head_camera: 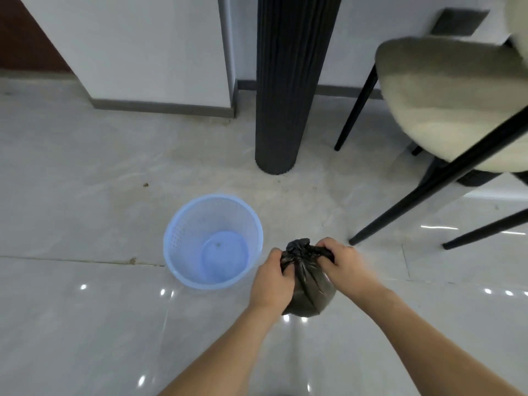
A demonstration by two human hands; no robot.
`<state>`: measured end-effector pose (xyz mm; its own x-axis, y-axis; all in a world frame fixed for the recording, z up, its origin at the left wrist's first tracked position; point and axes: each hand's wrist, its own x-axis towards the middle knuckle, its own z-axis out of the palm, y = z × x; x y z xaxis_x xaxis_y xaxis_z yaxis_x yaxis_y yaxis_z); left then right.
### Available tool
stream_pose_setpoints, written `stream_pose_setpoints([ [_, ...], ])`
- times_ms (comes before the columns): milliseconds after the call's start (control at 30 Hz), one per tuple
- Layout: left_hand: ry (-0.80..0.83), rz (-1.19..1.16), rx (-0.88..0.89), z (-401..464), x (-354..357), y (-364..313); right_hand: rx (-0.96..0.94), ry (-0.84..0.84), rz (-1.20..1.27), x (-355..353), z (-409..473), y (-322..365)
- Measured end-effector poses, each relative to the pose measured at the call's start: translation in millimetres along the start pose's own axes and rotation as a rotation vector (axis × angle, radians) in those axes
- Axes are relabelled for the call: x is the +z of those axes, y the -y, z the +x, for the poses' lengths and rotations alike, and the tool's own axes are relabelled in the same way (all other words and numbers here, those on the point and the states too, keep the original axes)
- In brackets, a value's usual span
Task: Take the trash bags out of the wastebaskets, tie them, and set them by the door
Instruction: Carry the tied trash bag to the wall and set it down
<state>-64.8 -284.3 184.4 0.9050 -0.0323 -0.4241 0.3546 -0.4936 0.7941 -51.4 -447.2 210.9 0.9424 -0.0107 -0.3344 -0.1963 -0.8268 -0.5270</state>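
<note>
While the blue wastebasket [213,241] stands emptied on the floor, the left hand [271,281] and right hand [344,262] each grip the gathered neck of the black trash bag [310,287] just beside it, apparently mid-knot; next, cinch tight, then carry it doorward.

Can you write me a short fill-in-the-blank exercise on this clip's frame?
1. Both hands grip the gathered neck of the ____ trash bag.
2. The blue wastebasket stands to the ____ of the left hand.
3. The wastebasket holds ____ bag.
4. The right hand is nearest the ____ with black legs.

Missing words: black; left; no; chair
</note>
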Motion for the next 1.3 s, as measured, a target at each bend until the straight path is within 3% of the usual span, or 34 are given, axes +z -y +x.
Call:
stream_pose_setpoints([
  [200,-0.021,0.115,0.07,-82,-131,-212,0.057,-0.121,0.066,-184,-73,151],
  [400,-0.171,0.193,0.187,-194,-287,-419,-0.058,-0.178,0.127,-380,-165,325],
  [567,-0.353,0.128,0.372,-269,-374,-519,-0.233,-0.321,0.251,-481,-211,434],
  [833,-0.495,0.128,0.424,-304,-434,-529,-0.333,-0.374,0.419,-480,-242,500],
  [1133,-0.543,-0.083,0.375,-331,-538,-482,-0.413,-0.256,0.488,-426,-243,595],
  [1300,-0.713,-0.055,0.356,-346,-621,-442,-0.478,-0.192,0.519,-377,-240,678],
])
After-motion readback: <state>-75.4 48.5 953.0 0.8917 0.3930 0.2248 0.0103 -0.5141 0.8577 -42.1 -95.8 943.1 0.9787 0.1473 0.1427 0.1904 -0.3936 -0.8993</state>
